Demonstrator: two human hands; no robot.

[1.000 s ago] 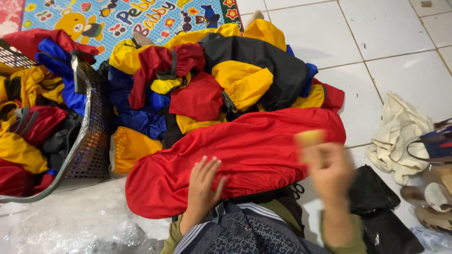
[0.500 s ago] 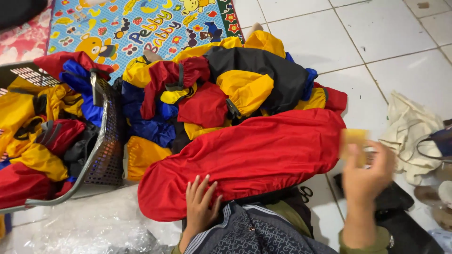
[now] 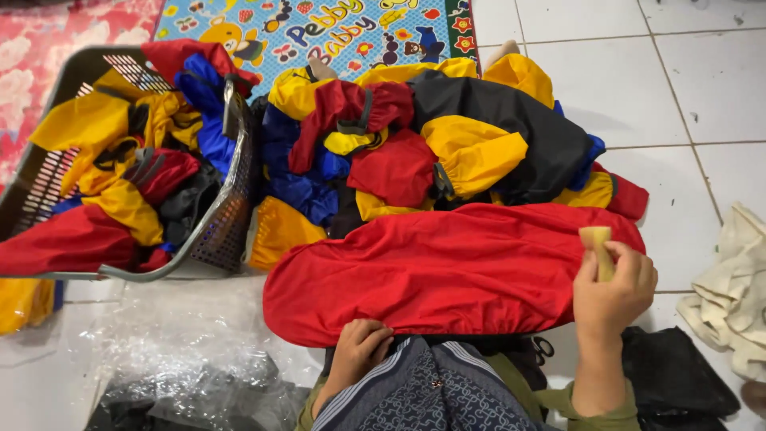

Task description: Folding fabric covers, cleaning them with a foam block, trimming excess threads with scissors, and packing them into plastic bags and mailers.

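While the left hand (image 3: 361,349) presses curled onto the red cover (image 3: 447,271), the right hand (image 3: 613,289) beside it clamps 1 tan block (image 3: 598,249).

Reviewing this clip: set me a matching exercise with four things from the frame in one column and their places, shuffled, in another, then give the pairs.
Things:
1. small tan block
2. grey laundry basket
3. cream cloth
4. clear plastic sheet

Places:
A. on the tiles at far right
B. in the right hand
C. on the floor at lower left
D. at left, full of coloured covers

Pairs: 1-B, 2-D, 3-A, 4-C
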